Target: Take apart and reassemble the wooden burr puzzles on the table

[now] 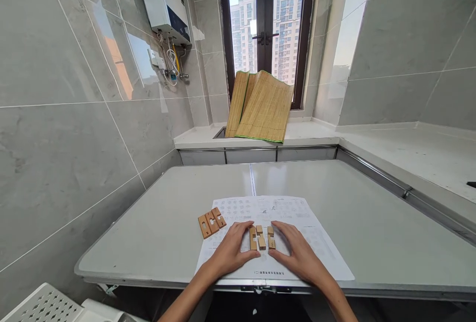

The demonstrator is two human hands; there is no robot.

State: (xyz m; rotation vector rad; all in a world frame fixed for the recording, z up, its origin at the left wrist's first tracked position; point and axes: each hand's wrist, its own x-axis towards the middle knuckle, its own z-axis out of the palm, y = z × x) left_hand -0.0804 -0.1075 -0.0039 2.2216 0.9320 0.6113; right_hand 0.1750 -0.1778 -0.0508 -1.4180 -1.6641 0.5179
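On a printed paper sheet (316, 257), three light wooden notched puzzle pieces stand side by side between my hands. My left hand (235, 248) pinches the left puzzle piece (253, 238) end to end, index finger at the far end and thumb at the near one. In the same way my right hand (297, 251) has the right puzzle piece (271, 243) between thumb and index finger. The middle puzzle piece (262, 242) sits between them, untouched. Left of my left hand, three brown wooden pieces with cut-outs (212, 223) lie in a row, partly on the sheet.
The sheet lies on a pale folding table (148, 232) with a seam down its middle. A folded bamboo mat (266, 108) leans against the window behind the white ledge (308, 133). A white perforated plastic object (40, 304) stands at lower left.
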